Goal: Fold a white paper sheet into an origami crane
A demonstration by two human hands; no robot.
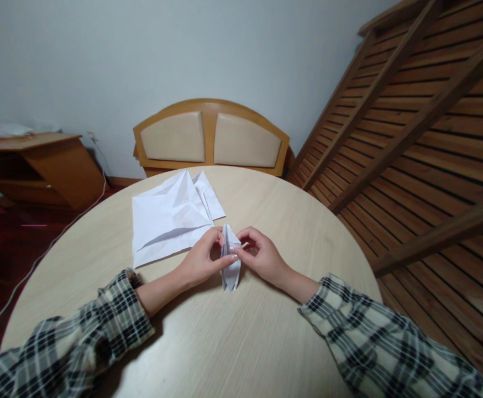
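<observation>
Around the middle of the bench (245,342) is a narrow folded paper (232,272), pinched at nine o'clock by the left hand (202,255) and at three by the right hand (266,258), thumbs nearly meeting fingers. Light, even pressure should keep its layers aligned, points uncrushed. Creased white sheets (158,213) lie beyond, towards ten.

No text, label, brand, number or sign can be read anywhere in the frame.
</observation>
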